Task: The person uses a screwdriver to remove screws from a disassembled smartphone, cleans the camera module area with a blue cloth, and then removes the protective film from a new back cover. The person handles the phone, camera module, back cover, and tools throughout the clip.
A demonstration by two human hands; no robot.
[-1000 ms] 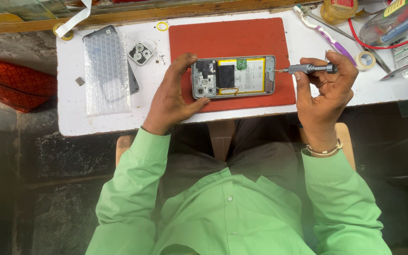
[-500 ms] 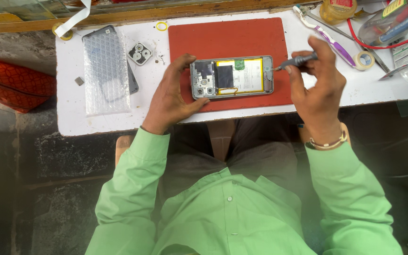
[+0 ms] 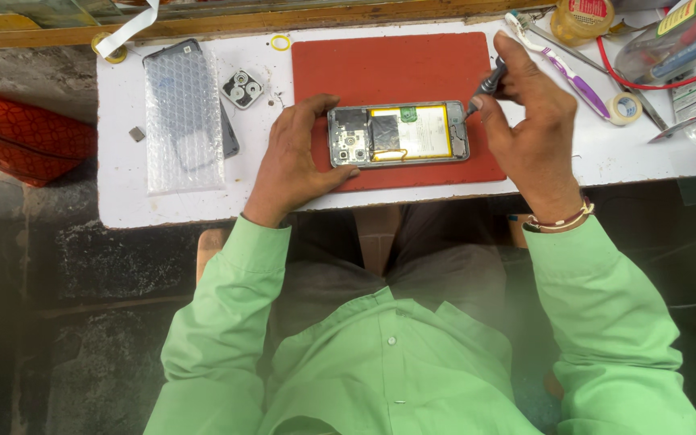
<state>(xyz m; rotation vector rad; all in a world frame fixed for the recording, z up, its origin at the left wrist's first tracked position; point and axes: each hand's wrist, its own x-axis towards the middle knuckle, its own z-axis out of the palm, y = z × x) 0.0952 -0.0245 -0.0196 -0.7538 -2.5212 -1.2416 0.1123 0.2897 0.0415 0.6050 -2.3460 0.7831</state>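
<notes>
Left hand [image 3: 296, 161] presses the opened phone [image 3: 399, 134] flat onto the red mat [image 3: 396, 68], pinning it steady. Right hand [image 3: 529, 133] grips a screwdriver [image 3: 486, 84], tip angled at the phone's right end.

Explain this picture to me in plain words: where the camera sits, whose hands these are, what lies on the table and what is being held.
There is no machine here, only a person in a green shirt working with bare hands. The one picture comes from a camera worn on the person's head, looking down at a white table.

On a red mat lies an opened phone, back cover off, with its battery and circuit parts showing. The left hand steadies the phone's left end. The right hand holds a small screwdriver, its tip at the phone's right end.

To the left lie a phone back cover in bubble wrap and a camera lens piece. To the right lie a toothbrush and a roll of tape.
</notes>
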